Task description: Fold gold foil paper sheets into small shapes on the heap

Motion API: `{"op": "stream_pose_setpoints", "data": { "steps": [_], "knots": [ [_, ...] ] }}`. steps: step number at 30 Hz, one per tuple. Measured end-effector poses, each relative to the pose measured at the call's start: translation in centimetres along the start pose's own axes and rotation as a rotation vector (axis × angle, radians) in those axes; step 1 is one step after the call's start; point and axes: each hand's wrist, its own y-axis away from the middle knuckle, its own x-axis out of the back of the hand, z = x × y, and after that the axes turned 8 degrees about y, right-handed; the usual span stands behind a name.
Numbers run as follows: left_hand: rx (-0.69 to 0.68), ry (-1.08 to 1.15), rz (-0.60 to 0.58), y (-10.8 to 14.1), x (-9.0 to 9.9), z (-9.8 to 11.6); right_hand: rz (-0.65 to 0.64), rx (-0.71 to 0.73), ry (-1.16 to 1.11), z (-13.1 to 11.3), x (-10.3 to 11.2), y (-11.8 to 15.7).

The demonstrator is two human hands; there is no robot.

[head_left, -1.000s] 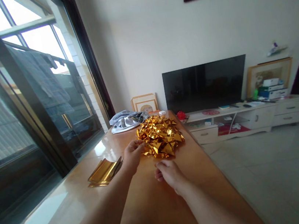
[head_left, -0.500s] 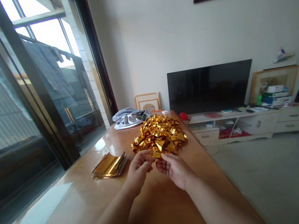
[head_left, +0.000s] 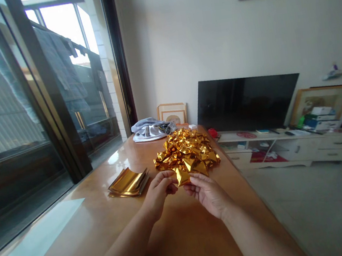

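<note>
Long glossy tabletop [head_left: 75, 213] beside window, cloth bundle [head_left: 152, 130] at far end. Gold foil heap [head_left: 187, 153] mid-table, stack of foil sheets [head_left: 128, 183] near left of it. Left hand [head_left: 158, 191] and right hand [head_left: 207, 195] close together, fingers curled narrow, pinching small folded foil triangle [head_left: 183, 176] between them, right at heap's near edge.
</note>
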Motion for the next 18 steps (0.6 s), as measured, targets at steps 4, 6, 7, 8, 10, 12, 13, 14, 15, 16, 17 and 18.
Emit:
{"op": "stream_pose_setpoints", "data": {
  "steps": [4, 6, 7, 8, 10, 12, 13, 14, 15, 16, 17, 18],
  "knots": [
    [0.022, -0.013, -0.036, 0.2, 0.0, 0.1, -0.057, 0.015, 0.041, -0.1, 0.0, 0.3],
    [0.030, -0.040, -0.038, 0.2, 0.0, 0.1, -0.073, 0.028, 0.074, -0.1, 0.0, 0.4],
    [0.033, -0.052, -0.038, 0.3, 0.0, 0.2, -0.075, 0.037, 0.096, -0.1, 0.0, 0.4],
    [0.034, -0.060, -0.038, 0.3, 0.1, 0.2, -0.072, 0.051, 0.124, -0.1, -0.1, 0.5],
    [0.033, -0.064, -0.047, 0.3, 0.2, 0.2, -0.043, 0.093, 0.217, 0.1, -0.1, 0.4],
    [0.032, -0.070, -0.067, 0.2, 0.3, 0.3, 0.017, 0.171, 0.374, 0.5, 0.0, 0.1],
    [0.033, -0.078, -0.078, 0.2, 0.3, 0.3, 0.054, 0.232, 0.473, 0.6, 0.0, 0.0],
    [0.035, -0.087, -0.087, 0.2, 0.4, 0.3, 0.088, 0.304, 0.576, 0.8, 0.1, -0.1],
    [0.038, -0.097, -0.095, 0.2, 0.4, 0.4, 0.115, 0.381, 0.674, 1.0, 0.1, -0.3],
    [0.041, -0.105, -0.100, 0.2, 0.4, 0.4, 0.133, 0.457, 0.759, 1.2, 0.2, -0.4],
    [0.043, -0.112, -0.102, 0.2, 0.4, 0.4, 0.146, 0.525, 0.828, 1.3, 0.3, -0.4],
    [0.044, -0.117, -0.102, 0.2, 0.4, 0.5, 0.152, 0.578, 0.881, 1.3, 0.4, -0.4]
  ]
}}
